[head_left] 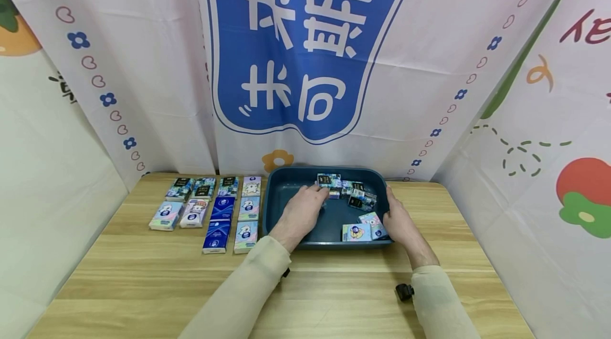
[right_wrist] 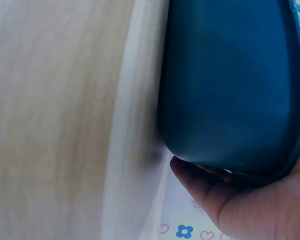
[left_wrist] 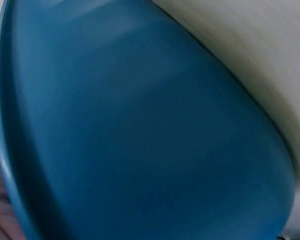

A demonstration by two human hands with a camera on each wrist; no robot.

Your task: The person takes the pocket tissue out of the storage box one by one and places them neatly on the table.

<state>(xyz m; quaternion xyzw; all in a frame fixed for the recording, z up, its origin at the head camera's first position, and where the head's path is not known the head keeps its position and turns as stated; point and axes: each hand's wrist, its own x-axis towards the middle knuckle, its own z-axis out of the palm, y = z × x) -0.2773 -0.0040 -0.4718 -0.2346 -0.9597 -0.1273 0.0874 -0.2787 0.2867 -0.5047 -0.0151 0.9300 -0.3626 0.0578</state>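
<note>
A dark teal plastic tray (head_left: 281, 243) stands on the table with several small tissue packs in it. My left hand (head_left: 303, 211) reaches over its near side, fingertips beside a dark floral tissue pack (head_left: 329, 180) at the back; whether they pinch anything is hidden. More dark packs (head_left: 361, 200) lie jumbled to the right of it. Two pastel packs (head_left: 357, 232) lie in the near right corner. My right hand (head_left: 401, 220) holds the tray's right end; in the right wrist view its thumb (right_wrist: 192, 177) lies against the outer wall. The left wrist view shows mostly the tray's outside (left_wrist: 150, 120).
Left of the tray, tissue packs stand in columns on the wooden table (head_left: 143, 280): dark floral packs (head_left: 204, 189) at the back, pastel packs (head_left: 166, 216) and blue packs (head_left: 216, 236) nearer. A printed white curtain (head_left: 406, 100) hangs right behind the tray.
</note>
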